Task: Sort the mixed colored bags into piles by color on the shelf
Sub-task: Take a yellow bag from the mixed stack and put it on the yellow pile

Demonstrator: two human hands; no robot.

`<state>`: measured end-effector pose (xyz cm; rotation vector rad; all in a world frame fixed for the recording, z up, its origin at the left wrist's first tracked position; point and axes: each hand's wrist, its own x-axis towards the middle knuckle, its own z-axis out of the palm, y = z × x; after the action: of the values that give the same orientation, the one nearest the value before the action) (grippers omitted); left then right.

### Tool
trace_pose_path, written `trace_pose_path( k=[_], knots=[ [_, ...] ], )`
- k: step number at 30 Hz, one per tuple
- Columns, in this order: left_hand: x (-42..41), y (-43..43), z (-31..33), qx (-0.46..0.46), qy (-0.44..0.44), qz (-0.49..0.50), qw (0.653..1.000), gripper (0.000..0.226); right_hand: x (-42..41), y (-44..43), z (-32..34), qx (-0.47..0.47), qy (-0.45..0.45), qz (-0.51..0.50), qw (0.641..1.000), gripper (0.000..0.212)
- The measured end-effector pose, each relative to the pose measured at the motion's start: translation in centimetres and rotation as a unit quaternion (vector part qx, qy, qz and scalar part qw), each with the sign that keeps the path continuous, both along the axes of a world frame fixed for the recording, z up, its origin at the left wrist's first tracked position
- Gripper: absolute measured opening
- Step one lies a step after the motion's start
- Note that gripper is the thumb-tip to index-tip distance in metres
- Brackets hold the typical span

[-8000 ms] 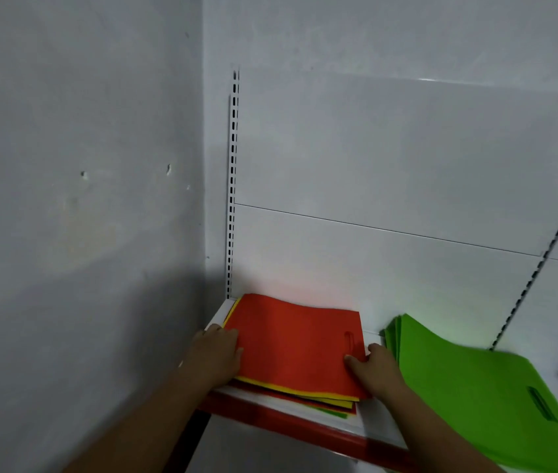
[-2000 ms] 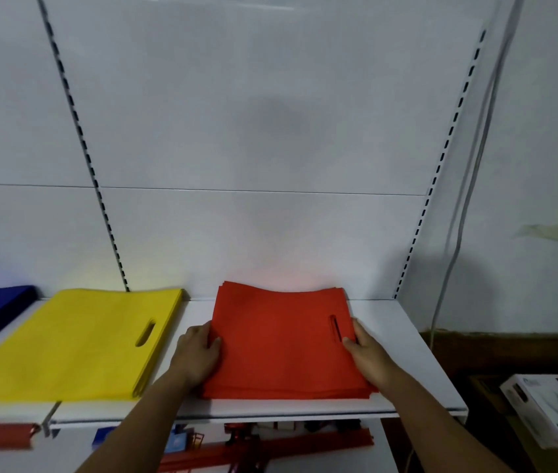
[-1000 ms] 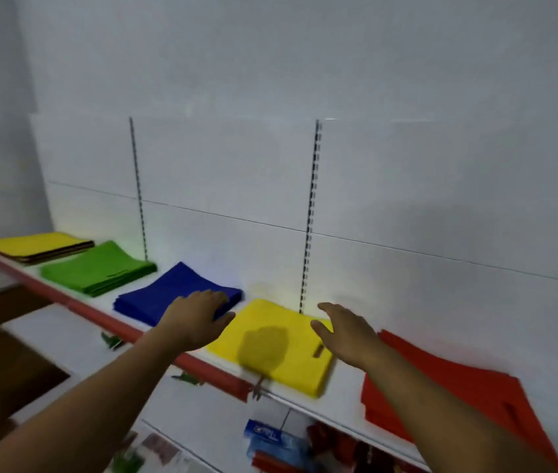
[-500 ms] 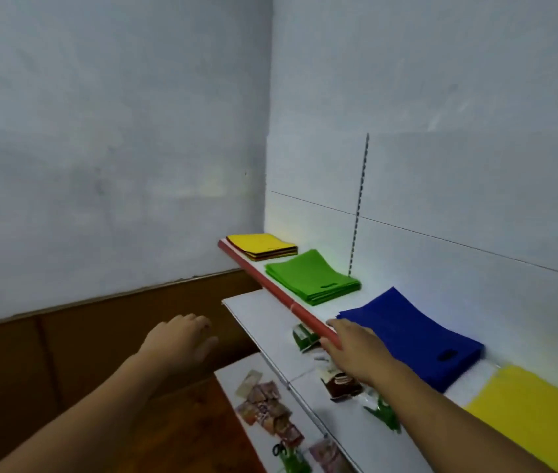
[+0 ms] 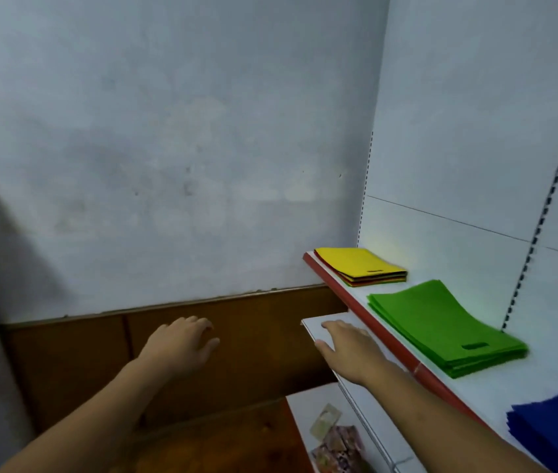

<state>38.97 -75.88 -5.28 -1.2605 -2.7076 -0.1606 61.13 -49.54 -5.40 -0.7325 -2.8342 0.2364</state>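
Note:
At the shelf's [image 5: 482,390] far left end lies a mixed stack of bags [image 5: 362,267] with a yellow bag on top and red and green edges under it. To its right lies a pile of green bags [image 5: 441,327], then a pile of blue bags [image 5: 557,428] at the right edge. My left hand [image 5: 182,344] hangs in the air, left of the shelves, fingers relaxed, holding nothing. My right hand [image 5: 349,346] reaches out flat below the shelf's red front edge, over the lower shelf, empty.
A grey wall [image 5: 168,148] with brown wood panelling [image 5: 236,336] closes the left side. A lower white shelf [image 5: 325,327] juts out under my right hand. Small printed packets [image 5: 335,442] lie on a shelf further down.
The view has swung further left toward the corner. Both hands moved left and forward along the shelf front; the mixed stack and the green pile appear nearer.

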Motion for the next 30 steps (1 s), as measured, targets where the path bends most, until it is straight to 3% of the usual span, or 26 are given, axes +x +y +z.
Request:
trace_pose_path(
  k=[9, 17, 24, 30],
  knots=[
    [-15.3, 10.2, 2.3, 0.023, 0.002, 0.030, 0.999, 0.050, -17.5, 11.7, 1.6, -0.002, 0.015, 0.028, 0.999, 0.056],
    [-27.8, 21.2, 0.9, 0.039, 0.008, -0.013, 0.999, 0.048, -29.4, 20.4, 0.7, 0.014, 0.030, 0.001, 0.999, 0.053],
    [-40.9, 34.0, 0.0, 0.072, 0.001, -0.100, 0.992, 0.047, -40.2, 29.3, -0.6, 0.039, 0.027, -0.105, 0.993, 0.047],
    [-46.9, 44.2, -0.2, 0.078, -0.018, -0.185, 0.979, 0.047, -43.2, 36.3, -1.6, 0.031, 0.017, -0.233, 0.972, 0.048]
  ],
)
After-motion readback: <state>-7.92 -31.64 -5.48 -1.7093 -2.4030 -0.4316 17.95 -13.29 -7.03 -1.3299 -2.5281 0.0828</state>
